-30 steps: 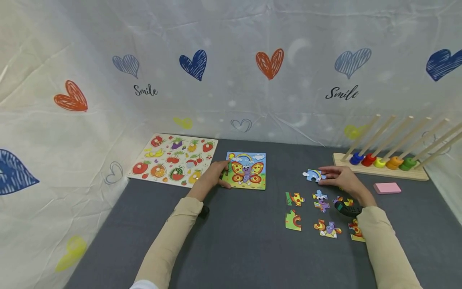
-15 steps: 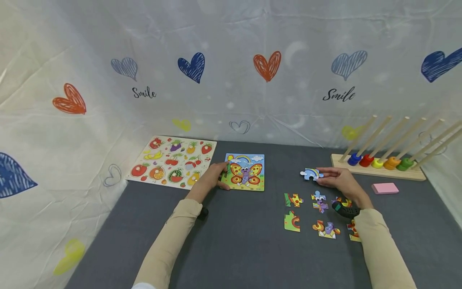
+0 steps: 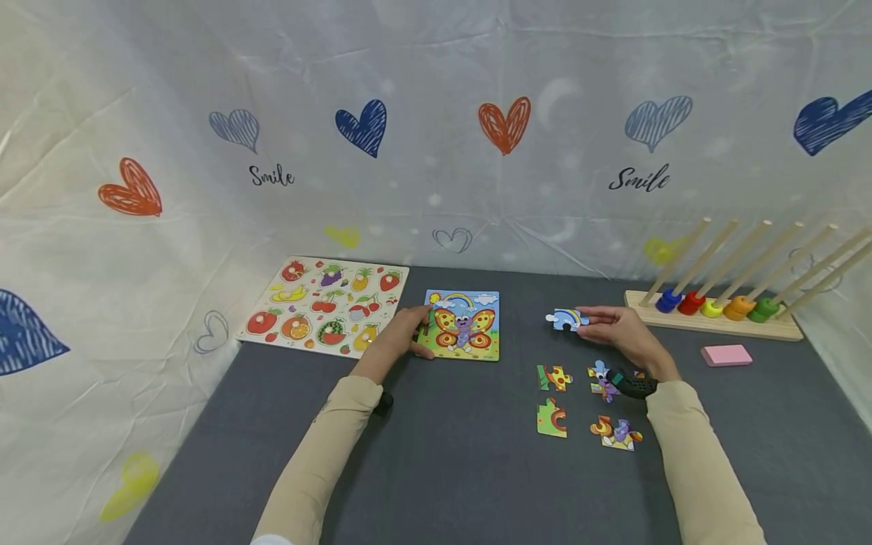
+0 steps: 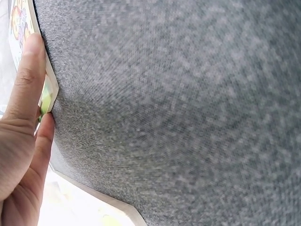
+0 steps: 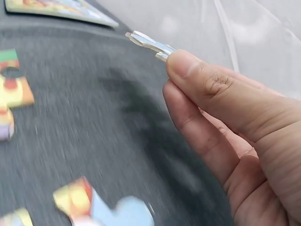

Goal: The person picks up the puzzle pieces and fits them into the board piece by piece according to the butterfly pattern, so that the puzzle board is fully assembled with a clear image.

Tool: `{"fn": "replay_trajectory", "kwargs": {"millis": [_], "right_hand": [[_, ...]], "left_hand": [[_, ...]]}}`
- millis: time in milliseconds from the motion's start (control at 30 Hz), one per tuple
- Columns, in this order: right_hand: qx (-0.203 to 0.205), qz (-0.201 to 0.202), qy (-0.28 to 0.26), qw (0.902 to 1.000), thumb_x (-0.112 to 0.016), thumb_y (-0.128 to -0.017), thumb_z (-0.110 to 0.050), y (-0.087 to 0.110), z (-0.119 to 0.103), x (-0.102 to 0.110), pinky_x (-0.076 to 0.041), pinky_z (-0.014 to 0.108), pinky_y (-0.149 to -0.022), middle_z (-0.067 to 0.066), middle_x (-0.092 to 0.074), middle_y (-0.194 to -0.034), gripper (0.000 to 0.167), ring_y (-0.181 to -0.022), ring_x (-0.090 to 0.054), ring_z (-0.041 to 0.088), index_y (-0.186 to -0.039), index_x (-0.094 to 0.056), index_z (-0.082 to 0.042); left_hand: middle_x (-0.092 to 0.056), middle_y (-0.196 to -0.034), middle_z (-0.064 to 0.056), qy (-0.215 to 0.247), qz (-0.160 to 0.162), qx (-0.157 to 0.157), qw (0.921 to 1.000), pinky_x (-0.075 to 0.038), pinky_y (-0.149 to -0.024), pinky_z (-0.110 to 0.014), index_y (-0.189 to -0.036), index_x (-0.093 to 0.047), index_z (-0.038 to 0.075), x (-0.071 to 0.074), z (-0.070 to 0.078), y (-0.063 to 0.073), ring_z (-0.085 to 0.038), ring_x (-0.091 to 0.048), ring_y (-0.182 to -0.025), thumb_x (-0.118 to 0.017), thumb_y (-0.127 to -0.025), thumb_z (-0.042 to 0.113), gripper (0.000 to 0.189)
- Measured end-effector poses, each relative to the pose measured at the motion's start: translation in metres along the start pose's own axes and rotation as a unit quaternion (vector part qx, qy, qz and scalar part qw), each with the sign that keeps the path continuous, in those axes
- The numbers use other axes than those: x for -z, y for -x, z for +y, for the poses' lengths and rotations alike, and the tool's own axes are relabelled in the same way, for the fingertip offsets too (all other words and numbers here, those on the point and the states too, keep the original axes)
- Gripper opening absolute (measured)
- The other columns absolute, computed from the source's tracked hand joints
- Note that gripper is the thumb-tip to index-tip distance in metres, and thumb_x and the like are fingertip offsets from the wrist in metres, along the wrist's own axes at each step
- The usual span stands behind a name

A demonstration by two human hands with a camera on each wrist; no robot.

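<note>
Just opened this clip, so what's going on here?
A person's right hand pinches a rainbow puzzle piece, raised off the table. The left hand holds a butterfly board by its left side. Other puzzle pieces lie apart on the table. A fruit board and peg stand lie farther out.

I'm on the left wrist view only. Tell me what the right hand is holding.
Observer: The head view shows the right hand pinching a rainbow puzzle piece at its edge.
Operator: Say whether that piece is lifted or lying flat.
Observer: Lifted: the right wrist view shows it held up, clear of the grey table top.
Operator: Now name the picture on the board that the left hand grips; I see only a washed-out corner of it.
Observer: A butterfly with its wings spread, plain in the head view.
</note>
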State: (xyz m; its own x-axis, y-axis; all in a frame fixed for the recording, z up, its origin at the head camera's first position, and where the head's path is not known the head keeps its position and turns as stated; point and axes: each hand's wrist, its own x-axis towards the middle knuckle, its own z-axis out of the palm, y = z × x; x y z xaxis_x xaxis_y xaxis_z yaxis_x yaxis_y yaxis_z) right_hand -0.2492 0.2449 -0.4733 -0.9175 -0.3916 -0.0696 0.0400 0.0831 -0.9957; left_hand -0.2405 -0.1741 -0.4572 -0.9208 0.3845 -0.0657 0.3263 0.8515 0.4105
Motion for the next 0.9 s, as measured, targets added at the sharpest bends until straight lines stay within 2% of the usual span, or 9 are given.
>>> {"fn": "replay_trajectory", "kwargs": {"millis": [267,567,700,833,900], "right_hand": [[0.011,-0.001,-0.033,0.9994,-0.064,-0.089,0.004,-0.027,-0.002,-0.027,-0.054,0.03,-0.079,0.001,-0.069,-0.091,0.049,-0.087,-0.069,0.012,-0.132,-0.046,0.016],[0.021,-0.013,-0.037,0.999,-0.062,-0.09,0.005,-0.048,-0.002,-0.051,-0.054,0.033,-0.081,0.0,-0.07,-0.09,0.049,-0.088,-0.07,0.015,-0.133,-0.044,0.018],[0.022,-0.016,-0.042,0.9988,-0.061,-0.09,0.006,-0.057,0.0,-0.059,-0.054,0.034,-0.081,0.001,-0.07,-0.09,0.048,-0.087,-0.07,0.015,-0.133,-0.044,0.018],[0.017,-0.022,-0.046,0.9986,-0.062,-0.089,0.007,-0.064,0.002,-0.069,-0.055,0.033,-0.08,0.002,-0.067,-0.087,0.048,-0.086,-0.07,0.014,-0.133,-0.044,0.017],[0.011,-0.026,-0.051,0.9983,-0.062,-0.089,0.007,-0.067,0.003,-0.074,-0.055,0.032,-0.08,0.002,-0.067,-0.087,0.049,-0.086,-0.07,0.013,-0.134,-0.044,0.016]], "left_hand": [[-0.06,-0.108,-0.013,-0.002,0.008,-0.007,0.9999,-0.044,-0.091,-0.039,-0.138,-0.044,-0.006,0.001,-0.001,0.001,-0.025,-0.051,-0.096,-0.089,-0.064,0.03,0.094],[-0.061,-0.114,-0.016,0.005,0.003,-0.009,0.9999,-0.044,-0.094,-0.04,-0.141,-0.04,-0.008,0.002,-0.001,0.002,-0.027,-0.054,-0.099,-0.089,-0.065,0.028,0.096],[-0.06,-0.118,-0.016,-0.001,0.005,-0.008,1.0,-0.043,-0.093,-0.039,-0.134,-0.048,-0.006,0.002,-0.001,0.001,-0.027,-0.052,-0.101,-0.089,-0.065,0.03,0.087],[-0.059,-0.121,-0.017,-0.002,0.008,-0.008,0.9999,-0.043,-0.088,-0.039,-0.126,-0.053,-0.004,0.002,0.0,0.001,-0.026,-0.05,-0.095,-0.089,-0.065,0.03,0.079],[-0.06,-0.119,-0.017,0.0,0.008,-0.004,1.0,-0.043,-0.087,-0.039,-0.128,-0.053,-0.004,0.001,0.001,0.001,-0.026,-0.05,-0.094,-0.089,-0.064,0.029,0.08]]}}
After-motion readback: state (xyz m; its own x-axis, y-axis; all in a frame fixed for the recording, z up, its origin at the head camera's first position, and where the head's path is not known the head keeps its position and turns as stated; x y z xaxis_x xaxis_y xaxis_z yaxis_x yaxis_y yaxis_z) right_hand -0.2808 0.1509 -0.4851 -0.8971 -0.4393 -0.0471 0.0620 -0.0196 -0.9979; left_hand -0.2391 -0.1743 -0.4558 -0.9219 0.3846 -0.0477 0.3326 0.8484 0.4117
